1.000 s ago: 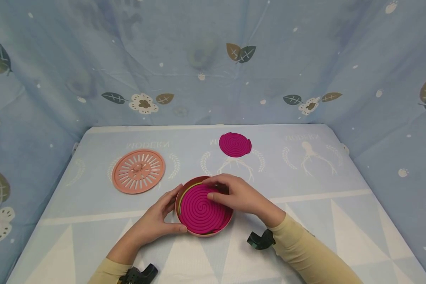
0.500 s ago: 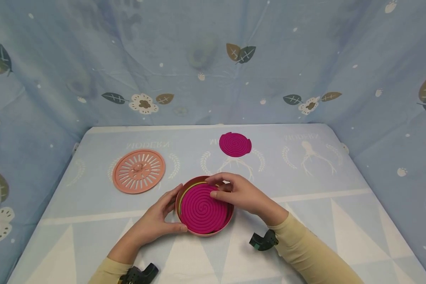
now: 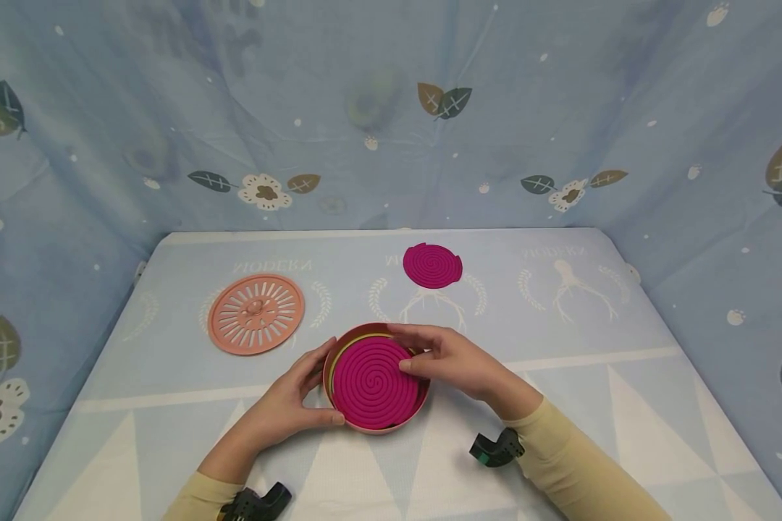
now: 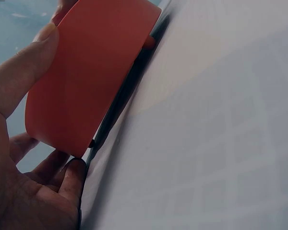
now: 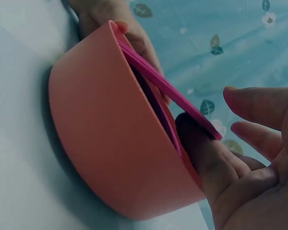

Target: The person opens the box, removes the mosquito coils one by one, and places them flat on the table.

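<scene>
At the near middle of the table, the left hand [image 3: 287, 409] grips a round, smooth, coral-orange container [image 5: 105, 129], its thumb against the wall near the front rim and its fingers curved about the left side. Across the opening, the right hand [image 3: 450, 362] is loosely spread at the far right rim; its fingers lie under the raised edge of a magenta disc shaped as a flat spiral coil [image 3: 373, 383], while the right wrist view shows its thumb standing clear of that edge. The disc sits tilted in the container's mouth, its lifted side above the rim. Beneath it, a second purple edge [image 5: 161, 117] shows inside, and a thin yellow-green band [image 3: 342, 349] follows the inner wall. The left wrist view shows small round feet [image 4: 149, 42] under the container.

Beyond the left hand, a flat orange disc with radiating slots [image 3: 256, 325] lies on the pale blue and white patterned cloth [image 3: 580, 391]. Farther back, well apart from the container, lies a smaller magenta spiral disc [image 3: 433, 265]. Black devices [image 3: 497, 448] sit at both wrists, beside pale yellow sleeves [image 3: 586, 463]. A blue curtain printed with leaves and flowers [image 3: 365, 181] surrounds the table.
</scene>
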Motion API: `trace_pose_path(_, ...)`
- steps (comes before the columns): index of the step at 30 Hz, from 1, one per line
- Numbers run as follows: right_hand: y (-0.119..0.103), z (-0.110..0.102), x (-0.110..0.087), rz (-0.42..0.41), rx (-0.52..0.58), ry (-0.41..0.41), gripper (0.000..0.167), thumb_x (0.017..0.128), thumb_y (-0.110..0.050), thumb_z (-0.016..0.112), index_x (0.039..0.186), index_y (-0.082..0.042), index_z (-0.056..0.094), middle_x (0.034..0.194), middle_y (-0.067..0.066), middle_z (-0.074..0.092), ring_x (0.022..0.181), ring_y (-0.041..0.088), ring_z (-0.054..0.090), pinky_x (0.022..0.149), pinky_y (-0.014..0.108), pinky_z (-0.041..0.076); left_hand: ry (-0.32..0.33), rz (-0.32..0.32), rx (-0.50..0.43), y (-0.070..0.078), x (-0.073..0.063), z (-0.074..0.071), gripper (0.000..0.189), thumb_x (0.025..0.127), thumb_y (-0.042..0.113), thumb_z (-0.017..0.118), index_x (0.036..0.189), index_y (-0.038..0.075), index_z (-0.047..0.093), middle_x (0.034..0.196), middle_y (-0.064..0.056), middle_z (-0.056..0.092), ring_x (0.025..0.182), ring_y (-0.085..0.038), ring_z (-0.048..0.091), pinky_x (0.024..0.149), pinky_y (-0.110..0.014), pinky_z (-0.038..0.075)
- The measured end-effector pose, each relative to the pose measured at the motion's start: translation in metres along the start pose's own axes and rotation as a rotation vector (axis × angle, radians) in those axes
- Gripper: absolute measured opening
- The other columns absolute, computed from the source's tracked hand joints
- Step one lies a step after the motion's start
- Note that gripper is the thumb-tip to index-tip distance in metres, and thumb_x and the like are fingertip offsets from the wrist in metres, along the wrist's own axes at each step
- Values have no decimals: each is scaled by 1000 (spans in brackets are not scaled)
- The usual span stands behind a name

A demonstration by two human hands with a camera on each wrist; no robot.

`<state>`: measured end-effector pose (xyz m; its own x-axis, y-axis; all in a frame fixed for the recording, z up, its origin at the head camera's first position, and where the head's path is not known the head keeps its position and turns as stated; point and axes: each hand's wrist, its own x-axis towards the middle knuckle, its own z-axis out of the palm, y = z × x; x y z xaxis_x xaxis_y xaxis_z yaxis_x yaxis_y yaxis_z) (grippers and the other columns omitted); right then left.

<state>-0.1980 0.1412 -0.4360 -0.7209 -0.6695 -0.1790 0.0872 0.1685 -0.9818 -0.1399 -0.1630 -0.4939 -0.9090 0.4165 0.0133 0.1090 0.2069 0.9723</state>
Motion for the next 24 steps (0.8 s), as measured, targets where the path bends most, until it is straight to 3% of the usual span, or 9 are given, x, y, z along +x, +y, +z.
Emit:
trace_pose_path(11, 3, -1, -13, 53, 172, -38, 66, 93, -2, 67, 152, -2, 37, 118, 19, 67, 99, 25, 69, 88, 41, 59, 1, 6, 3, 0, 0, 0, 113, 67, 26, 94, 158, 16, 27, 154, 1, 34, 140, -19, 36, 113, -23, 34)
trace_pose_path(18, 8, 0, -15, 82, 170, -23, 66, 92, -4, 70, 151, -5, 40, 108, 20, 70, 86, 20, 70, 79, 35, 63, 1, 13, 4, 1, 0, 0, 112, 67, 25, 94, 158, 16, 27, 153, 0, 35, 140, -20, 37, 114, -23, 33)
trace_pose_path(24, 7, 3, -13, 106, 144, 15, 64, 90, -6, 73, 148, -5, 45, 104, 18, 71, 86, 20, 70, 78, 37, 63, -2, 18, -2, 0, 0, 0, 112, 67, 25, 94, 157, 17, 28, 155, 1, 33, 140, -20, 36, 114, -23, 33)
